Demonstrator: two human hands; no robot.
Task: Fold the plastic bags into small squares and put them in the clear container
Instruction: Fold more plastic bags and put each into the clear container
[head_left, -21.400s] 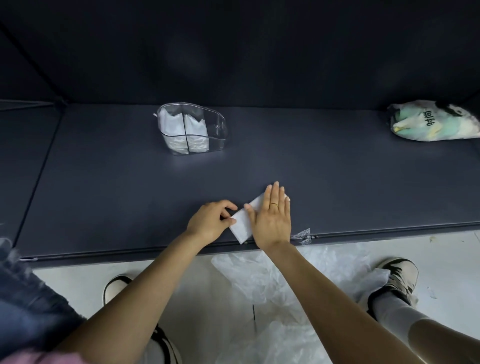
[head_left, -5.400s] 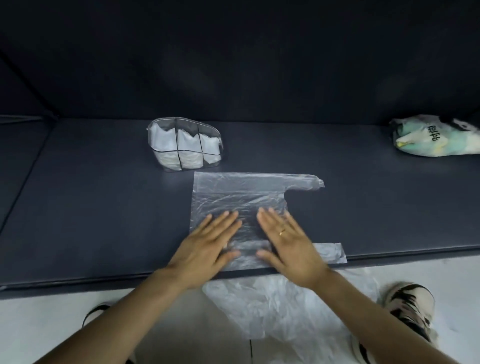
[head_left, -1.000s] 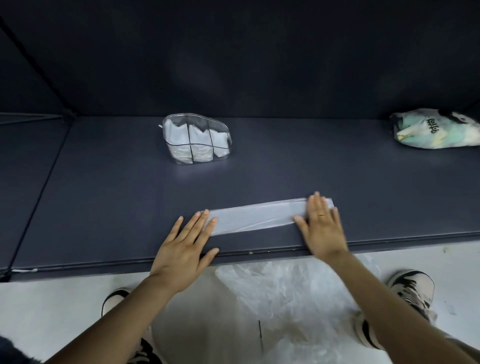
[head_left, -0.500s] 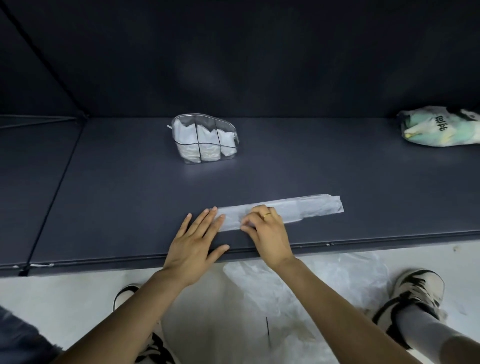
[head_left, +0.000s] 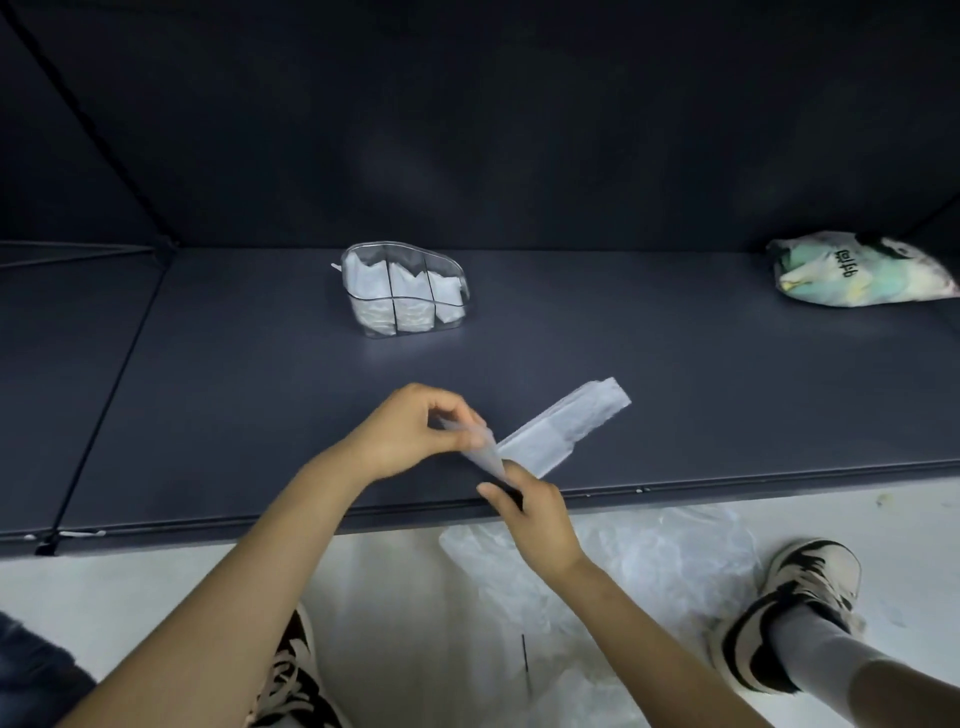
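Left hand (head_left: 410, 434) lifted off mat (head_left: 234, 415), thumb and fingers pinching near end of bag strip (head_left: 558, 434). Right hand (head_left: 535, 512) at front edge of mat, fingers curled, gripping strip at fold just below left hand. Hands close together, both clamped on same end. Strip folded long and narrow, running diagonally up and right; far end lying on mat, near end raised and bent back. Grip detail blurred.

Clear container (head_left: 405, 288) standing on mat well behind hands, toward back wall. Divided by dark partitions into compartments; three visible across front. Folded white bags (head_left: 400, 296) standing upright in each, tops poking near rim. Count per compartment: cannot tell.

Printed bag (head_left: 857, 275), green and white with dark lettering, lying at far right of mat, bulging; contents hidden.

Loose pile of clear bags (head_left: 649, 566) on pale floor below mat edge, between two shoes. Right shoe (head_left: 795, 613) black and white with white sock; left shoe (head_left: 296, 680) partly hidden by left forearm.
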